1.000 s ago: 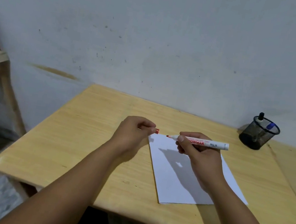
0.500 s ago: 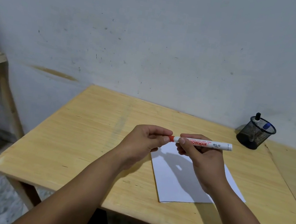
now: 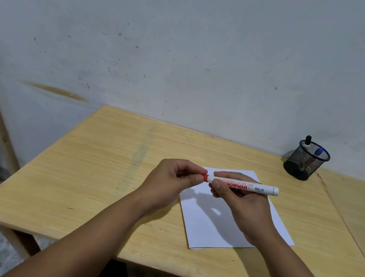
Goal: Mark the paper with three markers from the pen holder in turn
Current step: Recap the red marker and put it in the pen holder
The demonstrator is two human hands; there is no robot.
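Overhead, one marker, two hands, one paper

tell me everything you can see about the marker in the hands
The marker is a white plastic-looking barrel with red SNOWMAN lettering and black BG-12 print. It lies about level, held in the air over the paper, rounded end pointing right. The right hand has its grip on the barrel; the left hand pinches the red cap, which sits against the barrel's left end. No tip shows.
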